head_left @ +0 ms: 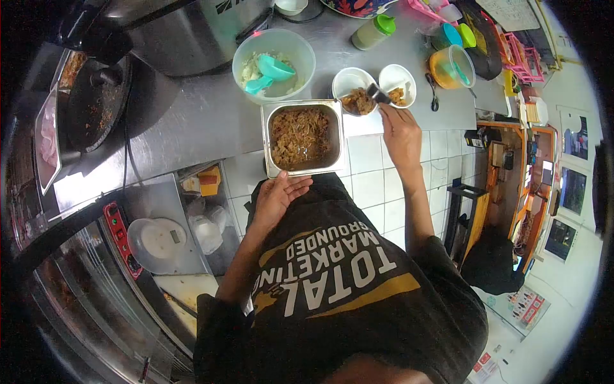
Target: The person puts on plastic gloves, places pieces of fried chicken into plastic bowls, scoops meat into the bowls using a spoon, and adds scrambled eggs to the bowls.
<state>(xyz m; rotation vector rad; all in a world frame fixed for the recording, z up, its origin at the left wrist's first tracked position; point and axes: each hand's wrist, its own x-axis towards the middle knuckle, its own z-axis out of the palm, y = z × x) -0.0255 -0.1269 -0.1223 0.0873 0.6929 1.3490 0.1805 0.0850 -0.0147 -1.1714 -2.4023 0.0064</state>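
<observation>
My right hand (398, 128) grips a metal utensil (378, 95) whose tip rests over a white bowl (351, 83) holding brown shredded food. A second white bowl (398, 79) with a little food sits just to its right. My left hand (279, 195) hangs open, palm up, at the near edge of a steel tray (268, 137) filled with the same brown shredded food. It holds nothing.
A clear tub (300, 51) of white rice with a teal scoop (274, 67) stands behind the tray. A green-capped bottle (373, 32), an orange container (448, 67), a large steel cooker (192, 32) and a dark pan (96, 109) ring the steel counter (185, 121).
</observation>
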